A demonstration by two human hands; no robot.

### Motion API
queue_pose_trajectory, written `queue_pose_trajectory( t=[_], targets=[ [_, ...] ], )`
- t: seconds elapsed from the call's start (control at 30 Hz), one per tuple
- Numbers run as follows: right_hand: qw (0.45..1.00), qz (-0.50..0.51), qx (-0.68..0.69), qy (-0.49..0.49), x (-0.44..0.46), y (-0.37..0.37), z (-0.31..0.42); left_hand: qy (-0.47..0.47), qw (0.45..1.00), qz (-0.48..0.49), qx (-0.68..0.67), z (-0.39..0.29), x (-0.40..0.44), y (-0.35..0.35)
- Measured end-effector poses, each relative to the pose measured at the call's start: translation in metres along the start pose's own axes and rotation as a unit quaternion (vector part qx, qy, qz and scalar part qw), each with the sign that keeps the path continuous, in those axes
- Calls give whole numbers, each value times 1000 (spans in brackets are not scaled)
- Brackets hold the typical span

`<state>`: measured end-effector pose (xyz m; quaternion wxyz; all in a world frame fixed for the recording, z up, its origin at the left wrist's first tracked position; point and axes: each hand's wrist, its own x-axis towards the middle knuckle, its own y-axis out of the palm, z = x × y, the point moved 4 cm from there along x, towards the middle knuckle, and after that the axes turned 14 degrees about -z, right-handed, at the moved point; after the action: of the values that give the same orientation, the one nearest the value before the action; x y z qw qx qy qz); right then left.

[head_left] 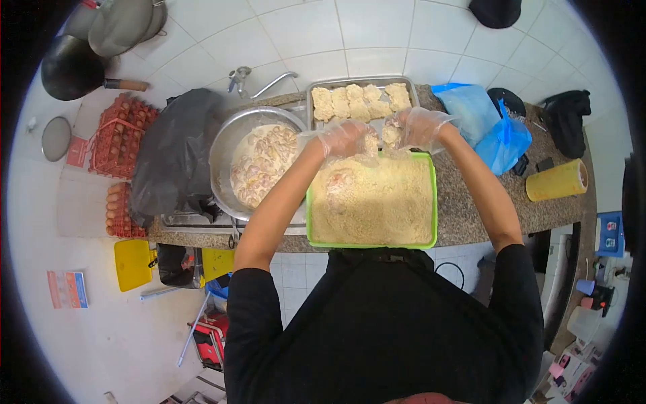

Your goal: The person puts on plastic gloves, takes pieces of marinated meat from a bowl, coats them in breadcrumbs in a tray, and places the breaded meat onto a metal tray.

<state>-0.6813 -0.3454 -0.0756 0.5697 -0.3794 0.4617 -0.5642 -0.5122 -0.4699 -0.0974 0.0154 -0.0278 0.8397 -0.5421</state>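
Note:
My left hand [343, 139], in a clear plastic glove, is closed on a crumb-coated piece [371, 143] above the back edge of a green tray [434, 202] filled with pale crumbs. Close beside it, my right hand [417, 128], also gloved, grips another crumb-coated piece [391, 135]. A pinkish piece [342, 179] lies partly covered in the crumbs. Behind my hands, a metal tray [378, 82] holds several coated pieces in a row. To the left stands a steel bowl [222, 145] of wet meat pieces in pale liquid.
A faucet [272, 82] rises behind the bowl. Left are a black plastic bag [178, 148] and red egg crates [121, 138]. On the right lie blue plastic bags [498, 135] and a yellow roll [555, 180]. The granite counter's front edge [471, 237] runs before me.

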Motion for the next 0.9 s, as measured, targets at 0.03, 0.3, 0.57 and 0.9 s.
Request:
queue_pose_trajectory(
  t=[0.03,0.3,0.57,0.9],
  targets=[
    [999,-19,-20,-22,14,7,-5,-18,1000,5,13,-3,-2,-11],
    [993,-49,-69,-87,121,77,10,-17,996,-15,89,103,-2,17],
    [994,68,75,-33,206,154,-12,-68,980,133,133,168,20,19],
    [960,-258,24,-106,194,164,-31,-108,988,11,110,226,32,65]
  ],
)
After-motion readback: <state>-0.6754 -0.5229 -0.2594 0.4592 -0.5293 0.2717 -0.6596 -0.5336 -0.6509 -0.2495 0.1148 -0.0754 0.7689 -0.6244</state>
